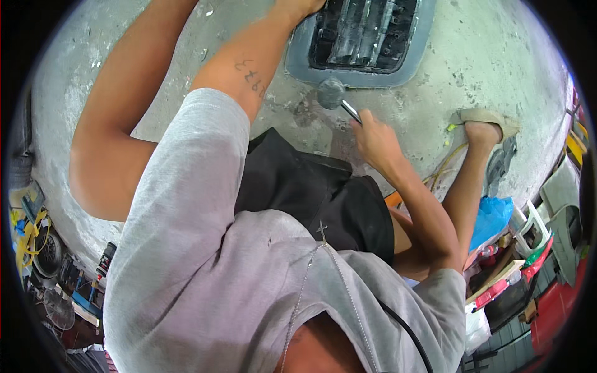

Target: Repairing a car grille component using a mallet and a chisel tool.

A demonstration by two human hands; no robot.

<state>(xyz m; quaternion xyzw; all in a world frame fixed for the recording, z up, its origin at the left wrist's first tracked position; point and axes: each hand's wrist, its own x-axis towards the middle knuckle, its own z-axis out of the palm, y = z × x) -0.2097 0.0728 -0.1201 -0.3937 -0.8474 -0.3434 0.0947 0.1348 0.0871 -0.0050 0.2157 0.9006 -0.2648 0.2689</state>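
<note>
My right hand (377, 142) is closed around the handle of a mallet (331, 93), which has a round dark-grey head and a shiny metal shaft. The mallet's head is close to the near edge of a grey-rimmed panel (359, 79) with rounded corners. Inside that rim sits a black ribbed part (360, 37), scuffed with whitish marks; its far end is cut off by the picture's top. My left hand (303, 6) reaches the panel's left side at the top edge, and its fingers are mostly out of view.
I sit on a stained concrete floor (280, 130) with my legs apart. A blue plastic bag (491, 221) and assorted clutter lie on the right, beyond a sandal (494, 119) on my right foot. Tools, a wheel (48, 252) and yellow straps (26, 248) are at the left.
</note>
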